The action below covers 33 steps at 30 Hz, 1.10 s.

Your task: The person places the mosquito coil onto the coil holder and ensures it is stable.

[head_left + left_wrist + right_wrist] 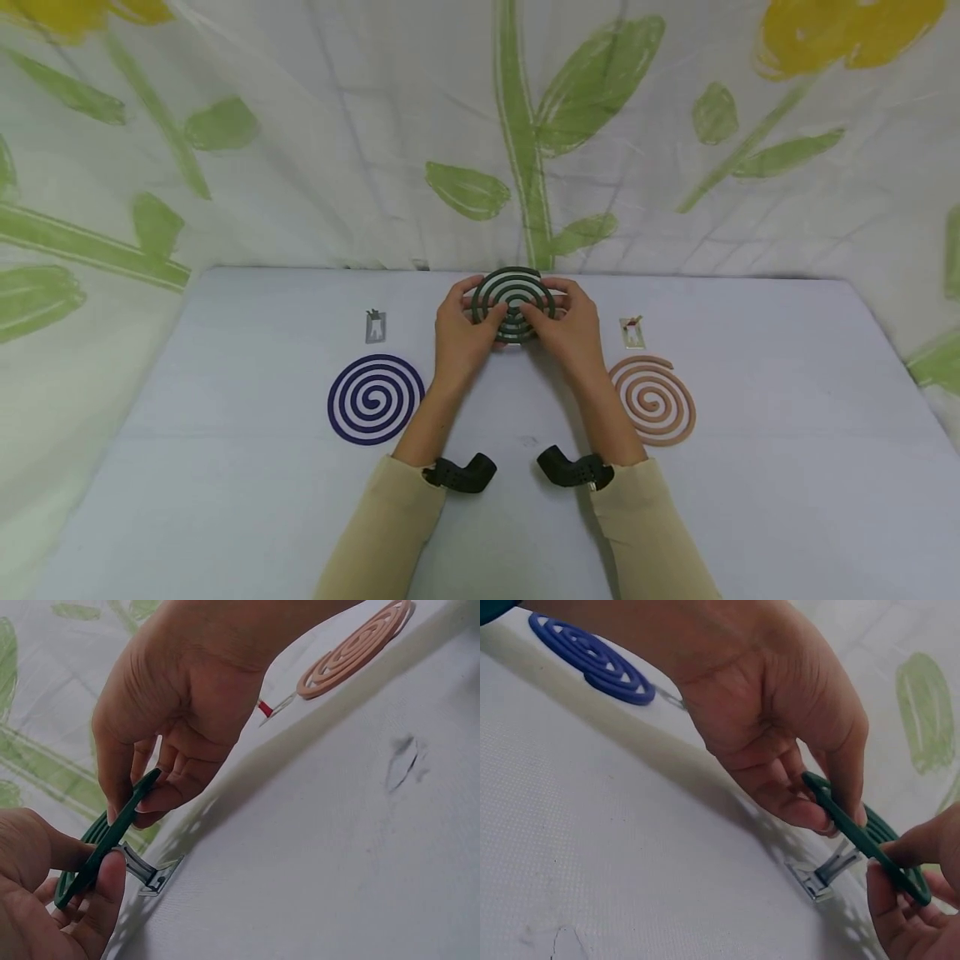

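Observation:
A dark green mosquito coil (516, 338) is held between both hands near the table's far edge. My left hand (463, 337) pinches its left side, thumb on the near face and fingers behind. On the opposite side my right hand (573, 335) grips it the same way. Seen from the left wrist, the coil (96, 859) is tilted, with a small metal stand (152, 879) beneath it on the table. The right wrist view shows the stand's upright part (840, 862) meeting the coil's underside; whether it is fixed there, I cannot tell.
A purple coil (377, 358) lies to the left, a flat metal stand (376, 327) behind it. At the right, an orange-brown coil (686, 412) lies partly behind the forearm, with another stand (632, 332) behind it. A flower-patterned cloth (337, 167) hangs behind the white table (772, 500).

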Each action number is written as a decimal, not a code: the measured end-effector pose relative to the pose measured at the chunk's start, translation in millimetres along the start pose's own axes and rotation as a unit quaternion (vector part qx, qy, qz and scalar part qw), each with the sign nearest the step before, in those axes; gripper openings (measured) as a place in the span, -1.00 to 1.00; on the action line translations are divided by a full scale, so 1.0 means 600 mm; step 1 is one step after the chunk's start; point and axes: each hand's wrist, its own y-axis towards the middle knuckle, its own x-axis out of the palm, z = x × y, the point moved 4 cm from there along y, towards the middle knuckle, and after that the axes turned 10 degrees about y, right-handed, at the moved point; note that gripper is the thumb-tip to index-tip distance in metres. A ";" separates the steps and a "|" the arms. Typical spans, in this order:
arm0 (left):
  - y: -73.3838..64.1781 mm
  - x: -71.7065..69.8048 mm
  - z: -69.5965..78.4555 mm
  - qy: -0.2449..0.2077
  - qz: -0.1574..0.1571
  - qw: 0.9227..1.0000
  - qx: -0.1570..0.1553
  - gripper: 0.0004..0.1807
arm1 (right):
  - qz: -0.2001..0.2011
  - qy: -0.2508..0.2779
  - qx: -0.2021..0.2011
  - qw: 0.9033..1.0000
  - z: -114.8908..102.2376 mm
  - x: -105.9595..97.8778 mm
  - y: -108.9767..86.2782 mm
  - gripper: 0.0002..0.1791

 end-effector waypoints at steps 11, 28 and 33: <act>0.000 0.003 0.003 -0.007 0.000 1.000 0.003 -0.42 | 0.001 0.014 0.006 1.000 0.000 -0.003 0.002 -0.43; 0.000 -0.002 0.006 0.000 -0.007 1.000 -0.004 -0.40 | -0.016 0.024 0.007 1.000 0.001 0.002 0.001 -0.42; -0.001 -0.004 0.004 0.004 -0.009 1.000 -0.009 -0.41 | -0.015 0.012 0.005 1.000 0.002 0.003 0.001 -0.44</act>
